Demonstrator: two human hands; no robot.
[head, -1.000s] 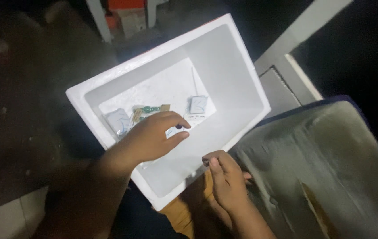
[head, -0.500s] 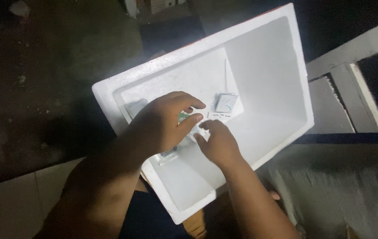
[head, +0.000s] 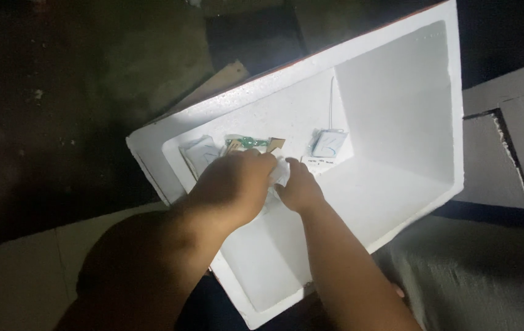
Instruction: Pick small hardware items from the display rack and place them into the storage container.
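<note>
In the head view, much stays hard to read. Both hands meet inside a white foam box [head: 397,116], and between them sits a small white scrap [head: 280,173], paper or plastic, mostly covered by the fingers. The left hand [head: 234,187] is curled over it with knuckles up; the right hand [head: 300,187] presses in from the other side. Both seem to pinch the scrap, but the fingertips are hidden, so how firmly either one grips it cannot be told.

Behind the left hand lies a small green and tan circuit strip [head: 251,143], partly hidden by the knuckles. To its left is a pale wrapped packet [head: 200,153], its lower edge cut by the wrist. To the right, apart from the hands, rests a small grey-blue pouch [head: 328,144] with a thin wire running up the box wall.

The box's near corner runs out of the lower frame. Around it the room is dark: a dim floor [head: 59,92], a wooden board [head: 219,83] behind the box, a grey panelled surface [head: 507,147] at right, and grey cloth [head: 476,288] at lower right.
</note>
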